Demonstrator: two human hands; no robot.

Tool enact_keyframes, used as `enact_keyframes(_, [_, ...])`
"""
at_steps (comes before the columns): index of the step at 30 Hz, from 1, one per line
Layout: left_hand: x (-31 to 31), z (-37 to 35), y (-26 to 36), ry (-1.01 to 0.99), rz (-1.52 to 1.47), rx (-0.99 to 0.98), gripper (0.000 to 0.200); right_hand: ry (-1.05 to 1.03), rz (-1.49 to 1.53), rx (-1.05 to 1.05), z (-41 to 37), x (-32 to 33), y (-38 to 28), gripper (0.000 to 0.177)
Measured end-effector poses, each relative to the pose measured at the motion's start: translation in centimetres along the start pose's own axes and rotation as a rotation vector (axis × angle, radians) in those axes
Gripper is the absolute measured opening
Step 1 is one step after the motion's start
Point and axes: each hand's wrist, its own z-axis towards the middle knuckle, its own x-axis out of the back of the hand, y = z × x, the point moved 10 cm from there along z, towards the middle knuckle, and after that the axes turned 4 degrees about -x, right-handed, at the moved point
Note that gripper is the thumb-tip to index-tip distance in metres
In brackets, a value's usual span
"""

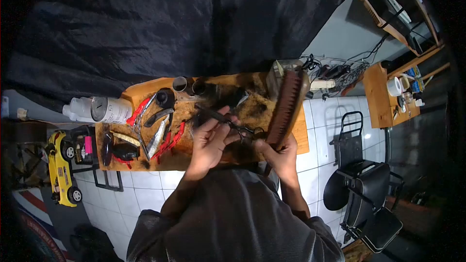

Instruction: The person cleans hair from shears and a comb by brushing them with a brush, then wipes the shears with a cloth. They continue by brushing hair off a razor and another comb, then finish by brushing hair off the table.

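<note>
My left hand (pixel 211 140), palm partly up, is closed round dark scissors (pixel 228 122), whose blades point to the upper left and whose finger loops lie toward my right hand. My right hand (pixel 281 155) grips the lower end of a long brown brush (pixel 286 109) with dark red-brown bristles, held upright over the right part of the wooden table (pixel 302 138). Its thumb is near the scissors' loops. Left of my left hand, a red-handled tool (pixel 170 141) and a silver clipper-like tool (pixel 158 135) lie on the table among scattered hair.
White spray cans (pixel 114 110) stand at the table's left end. A metal box (pixel 275 77) is behind the brush. Black cloth (pixel 170 24) hangs behind the table. A yellow toy car (pixel 61 170) is at the left, a black barber chair (pixel 366 189) at the right.
</note>
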Motion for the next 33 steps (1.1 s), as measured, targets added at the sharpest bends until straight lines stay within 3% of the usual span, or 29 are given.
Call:
enact_keyframes(4, [-0.5,0.1,-0.7,-0.022,0.011,0.051,0.042,0.097,0.001,0.006,0.6,0.6,1.0,0.013])
enact_keyframes(8, [0.0,-0.4,-2.2,0.004,0.035,0.155,0.043,0.149,-0.07,0.151,0.9,1.6,0.7,0.01])
enact_keyframes(10, [0.1,-0.8,-3.2,-0.042,0.0,0.309,0.043,0.22,-0.141,0.283,0.9,1.9,-0.8,0.01])
enact_keyframes(11, [0.2,-1.0,-3.6,-0.069,-0.018,0.389,0.044,0.205,-0.116,0.229,1.2,2.1,-0.6,0.01])
enact_keyframes(14, [-2.2,-2.5,-2.6,-0.248,-0.337,0.573,0.067,0.16,-0.065,0.113,1.8,3.2,-0.3,0.011])
enact_keyframes(15, [-3.1,-3.1,-2.1,-0.306,-0.446,0.631,0.077,0.146,-0.066,0.107,2.0,3.4,-0.3,0.019])
enact_keyframes(16, [-3.7,-3.4,-2.1,-0.408,-0.355,0.651,0.085,0.127,-0.092,0.131,2.1,3.3,-0.9,0.02])
enact_keyframes(19, [-3.7,-4.3,-3.5,-0.517,-0.261,0.729,0.074,0.097,-0.153,0.144,2.2,2.6,-2.3,0.024])
enact_keyframes(23, [-2.0,-3.0,-2.7,-0.345,0.164,0.548,0.042,0.033,-0.3,0.214,2.2,1.4,-4.2,0.035])
enact_keyframes(25, [-0.8,-2.2,-2.0,-0.247,0.293,0.464,0.042,-0.02,-0.34,0.187,2.3,1.9,-3.3,0.039])
enact_keyframes(26, [-0.1,-1.7,-1.5,-0.195,0.357,0.419,0.043,-0.063,-0.339,0.021,2.3,2.6,-1.4,0.037])
enact_keyframes(29, [1.2,-0.6,0.4,-0.127,0.512,0.36,0.041,-0.24,-0.715,0.165,1.5,2.0,-0.8,0.032])
enact_keyframes(31, [2.3,-0.6,0.9,-0.154,0.61,0.321,0.039,-0.365,-0.79,0.174,0.8,0.9,-0.6,0.029])
enact_keyframes(33, [2.4,-0.5,1.5,-0.156,0.465,0.251,0.039,-0.409,-0.834,0.2,0.4,0.8,0.1,0.03])
